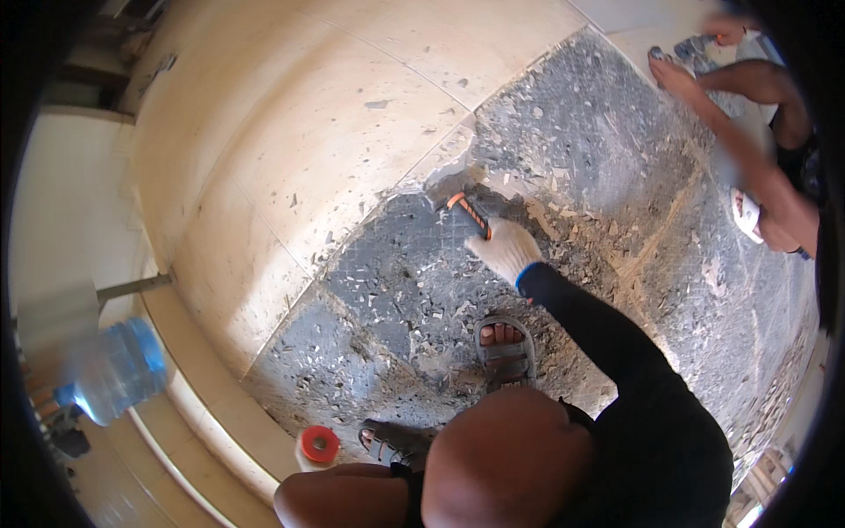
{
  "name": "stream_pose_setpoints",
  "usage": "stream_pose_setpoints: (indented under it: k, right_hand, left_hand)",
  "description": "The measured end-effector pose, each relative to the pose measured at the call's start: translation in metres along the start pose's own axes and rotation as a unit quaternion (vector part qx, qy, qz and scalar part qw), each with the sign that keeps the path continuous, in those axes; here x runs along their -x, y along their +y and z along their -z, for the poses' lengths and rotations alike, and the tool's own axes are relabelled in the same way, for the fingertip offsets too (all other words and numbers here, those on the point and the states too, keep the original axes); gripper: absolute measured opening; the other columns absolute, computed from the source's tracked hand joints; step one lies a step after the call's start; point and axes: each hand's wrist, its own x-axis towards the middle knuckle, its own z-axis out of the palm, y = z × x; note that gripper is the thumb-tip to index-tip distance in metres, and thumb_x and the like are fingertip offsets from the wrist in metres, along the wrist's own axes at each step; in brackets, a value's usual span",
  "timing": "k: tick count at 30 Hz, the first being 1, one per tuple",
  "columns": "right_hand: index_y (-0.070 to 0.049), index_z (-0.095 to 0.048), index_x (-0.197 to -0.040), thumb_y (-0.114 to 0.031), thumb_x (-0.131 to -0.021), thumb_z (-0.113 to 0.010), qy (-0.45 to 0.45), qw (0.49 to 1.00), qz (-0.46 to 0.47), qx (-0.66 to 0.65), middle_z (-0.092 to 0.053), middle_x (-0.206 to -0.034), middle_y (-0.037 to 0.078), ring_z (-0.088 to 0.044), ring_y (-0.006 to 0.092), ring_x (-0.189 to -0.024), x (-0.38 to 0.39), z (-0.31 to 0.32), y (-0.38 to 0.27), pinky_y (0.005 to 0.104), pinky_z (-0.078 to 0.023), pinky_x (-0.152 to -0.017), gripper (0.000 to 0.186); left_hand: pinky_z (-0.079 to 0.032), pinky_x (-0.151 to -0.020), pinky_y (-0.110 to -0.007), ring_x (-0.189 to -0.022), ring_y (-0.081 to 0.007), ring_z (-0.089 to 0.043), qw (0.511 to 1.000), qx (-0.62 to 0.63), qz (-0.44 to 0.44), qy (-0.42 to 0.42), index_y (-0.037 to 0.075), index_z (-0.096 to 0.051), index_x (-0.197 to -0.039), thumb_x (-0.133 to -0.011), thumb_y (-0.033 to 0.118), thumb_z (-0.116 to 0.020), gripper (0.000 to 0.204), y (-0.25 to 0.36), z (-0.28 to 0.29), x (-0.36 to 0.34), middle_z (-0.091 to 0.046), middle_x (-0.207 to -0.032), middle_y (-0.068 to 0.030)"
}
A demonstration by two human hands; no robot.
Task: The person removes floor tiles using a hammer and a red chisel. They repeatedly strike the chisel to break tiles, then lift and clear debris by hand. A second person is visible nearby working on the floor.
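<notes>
The right hand [506, 251], in a white glove, is just off the middle, toward 3 o'clock. Its fingers curl snugly around the tool [471, 217], with no gap to see. The tool leans up toward 12 o'clock, by the edge of the pale tiles [352, 97]. Its grey end is blurry, so I can't tell its shape.

I can't see the left hand, so I can't tell how its fingers are. A big knee [510, 458] hides things at 5 o'clock. At 7 o'clock is a red round thing [319, 445], partly hidden and hard to name. The blue jug [114, 370] at 8 o'clock is blurry. At 2 o'clock, the dark rim cuts off a co-worker [775, 189].
</notes>
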Motion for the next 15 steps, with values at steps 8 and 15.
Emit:
stream_pose_setpoints:
  k: [8,15]
  right_hand:
    - [-0.008,-0.06,-0.095,-0.032,-0.11,-0.074,-0.264,0.768,-0.177,-0.557,-0.056,-0.069,-0.003,-0.059,0.0105,-0.058,0.092,-0.023,0.042,0.0328,-0.053,-0.061,0.031]
    - [-0.004,-0.065,-0.106,-0.027,-0.108,-0.072,-0.19,0.813,-0.167,-0.525,-0.059,-0.078,0.0,-0.06,0.0124,-0.062,0.115,-0.005,0.074,0.0313,-0.054,-0.057,0.024]
  left_hand:
    - [-0.055,-0.087,-0.052,-0.097,-0.038,-0.069,0.871,-0.219,-0.397,-0.19,0.011,-0.075,-0.105,-0.085,0.012,-0.086,0.023,0.257,0.02,-0.201,-0.071,-0.101,-0.0116]
    - [-0.052,-0.103,-0.046,-0.105,-0.0302,-0.07,0.751,-0.152,-0.613,-0.195,0.016,-0.077,-0.1,-0.084,0.018,-0.084,0.017,0.439,-0.196,-0.261,-0.075,-0.106,-0.0049]
